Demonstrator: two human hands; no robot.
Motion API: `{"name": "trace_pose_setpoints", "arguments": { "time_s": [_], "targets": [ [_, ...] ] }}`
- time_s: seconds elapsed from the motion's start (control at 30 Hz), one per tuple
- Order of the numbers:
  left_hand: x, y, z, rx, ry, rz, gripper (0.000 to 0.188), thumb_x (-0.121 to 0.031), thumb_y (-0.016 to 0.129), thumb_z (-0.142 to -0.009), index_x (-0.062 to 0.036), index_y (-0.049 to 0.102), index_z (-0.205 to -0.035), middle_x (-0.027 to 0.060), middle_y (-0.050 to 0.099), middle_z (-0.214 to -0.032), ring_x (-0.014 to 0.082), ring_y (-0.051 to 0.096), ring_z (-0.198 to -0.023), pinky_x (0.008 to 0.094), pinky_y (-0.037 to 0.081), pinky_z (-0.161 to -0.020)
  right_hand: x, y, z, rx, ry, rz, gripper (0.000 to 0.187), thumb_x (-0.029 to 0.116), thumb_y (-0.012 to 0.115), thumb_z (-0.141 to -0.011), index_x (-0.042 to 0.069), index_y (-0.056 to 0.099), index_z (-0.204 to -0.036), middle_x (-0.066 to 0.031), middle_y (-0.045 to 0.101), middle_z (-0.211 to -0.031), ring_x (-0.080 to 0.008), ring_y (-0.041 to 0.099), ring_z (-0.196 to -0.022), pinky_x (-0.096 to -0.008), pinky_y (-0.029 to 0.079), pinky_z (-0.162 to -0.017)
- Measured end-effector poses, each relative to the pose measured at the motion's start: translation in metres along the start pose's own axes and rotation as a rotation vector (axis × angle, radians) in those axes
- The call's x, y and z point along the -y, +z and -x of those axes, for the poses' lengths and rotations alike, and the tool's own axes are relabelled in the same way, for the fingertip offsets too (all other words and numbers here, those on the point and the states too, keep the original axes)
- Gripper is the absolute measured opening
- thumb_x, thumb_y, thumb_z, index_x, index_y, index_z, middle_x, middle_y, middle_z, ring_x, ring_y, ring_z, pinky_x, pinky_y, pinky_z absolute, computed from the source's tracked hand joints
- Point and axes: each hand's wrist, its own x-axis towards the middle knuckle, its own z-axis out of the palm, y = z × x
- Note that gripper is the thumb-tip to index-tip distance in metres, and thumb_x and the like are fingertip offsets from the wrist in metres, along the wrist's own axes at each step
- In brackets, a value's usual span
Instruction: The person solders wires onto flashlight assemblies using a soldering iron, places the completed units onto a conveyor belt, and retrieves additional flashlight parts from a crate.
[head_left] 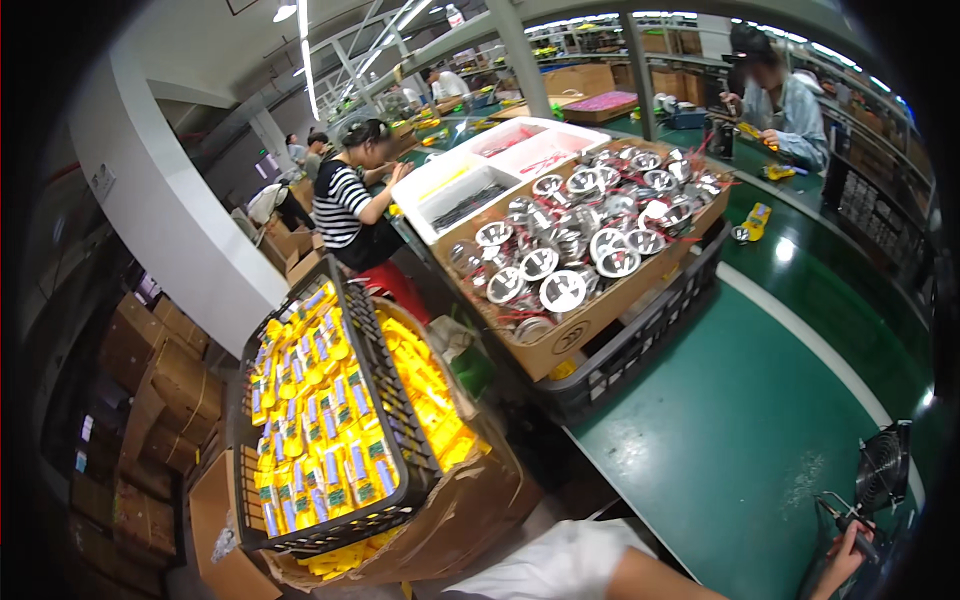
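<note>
The left hand (848, 556) has its fingers curled around a dark tool (866, 541) beside a black fan (884, 466) on the green table (690, 400); the right is out of view. Beyond stand a carton (548, 360) of lamp cups (563, 290) and a striped-shirted co-worker (340, 205).

A thick white pillar (172, 190) slants across the left, strip lights (306, 62) run overhead, grey posts (521, 60) stand farther back, and a green worktop (690, 410) spans the right

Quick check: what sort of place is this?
Probably a factory assembly floor: a black crate packed with yellow parts, a cardboard box heaped with shiny reflector cups, and a co-worker at a long green work surface.
</note>
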Motion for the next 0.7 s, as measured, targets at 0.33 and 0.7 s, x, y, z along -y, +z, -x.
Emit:
{"name": "trace_pose_setpoints", "arguments": {
  "time_s": [0.33,0.7],
  "targets": [
    [-0.150,0.055,0.056,-1.328,0.268,-2.529,0.069,-0.032,0.062,-0.066,-0.0003,0.030,-0.118,0.0216,0.033,-0.115,0.0323,0.035,-0.103,0.0405,0.035,-0.080,0.052,0.017,0.012,0.035,0.038,-0.140,0.013,0.014,0.052,-0.079,0.006,0.044,-0.086,0.0000,0.044,-0.053,-0.0025,0.036,-0.037,-0.0144,0.025,-0.032],
    [-0.177,0.093,0.063,-0.852,0.171,-2.851,0.053,-0.029,0.053,-0.072,0.0018,0.035,-0.111,0.0206,0.033,-0.111,0.0321,0.033,-0.100,0.0427,0.031,-0.081,0.071,0.019,0.017,0.003,0.077,-0.178,0.011,0.011,0.052,-0.078,0.005,0.043,-0.082,-0.0020,0.047,-0.057,-0.0045,0.039,-0.038,-0.0150,0.028,-0.033]
  ]
}}
